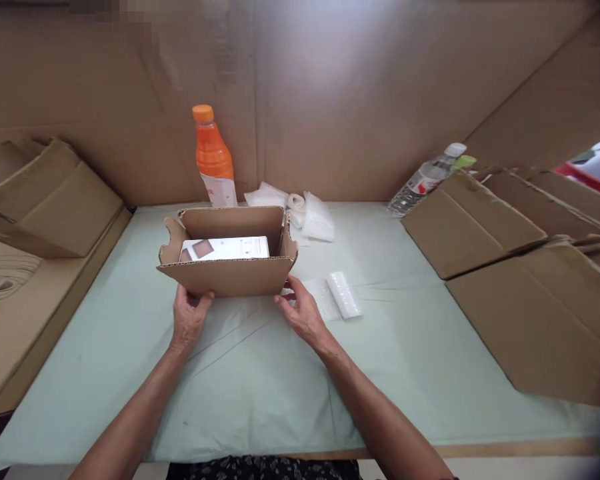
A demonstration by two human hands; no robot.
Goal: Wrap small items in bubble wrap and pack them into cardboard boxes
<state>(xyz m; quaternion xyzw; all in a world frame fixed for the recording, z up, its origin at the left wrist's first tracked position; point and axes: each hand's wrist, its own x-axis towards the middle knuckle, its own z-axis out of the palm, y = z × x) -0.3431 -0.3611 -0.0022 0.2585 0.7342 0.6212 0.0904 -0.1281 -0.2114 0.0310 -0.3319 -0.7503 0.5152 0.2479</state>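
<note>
In front of me is an open cardboard box [240,279] with its top edges standing up. A white printed carton [235,248] lies inside it, its lower part hidden by the near wall. At the box's lower left corner, my left hand [189,317] grips it with the thumb on the near face. My right hand [303,310] grips the lower right corner, the thumb in front and the other fingers partly hidden. Just right of that hand, a roll of bubble wrap [344,295] rests on the pale green cloth [405,333].
Behind the box stand an orange drink bottle [214,157] and crumpled bubble wrap [317,217]. A clear water bottle [427,179] leans at the back right. Several cardboard boxes [535,320] line the right side. More cardboard [70,207] stands left, and tall cardboard panels [355,100] close the back.
</note>
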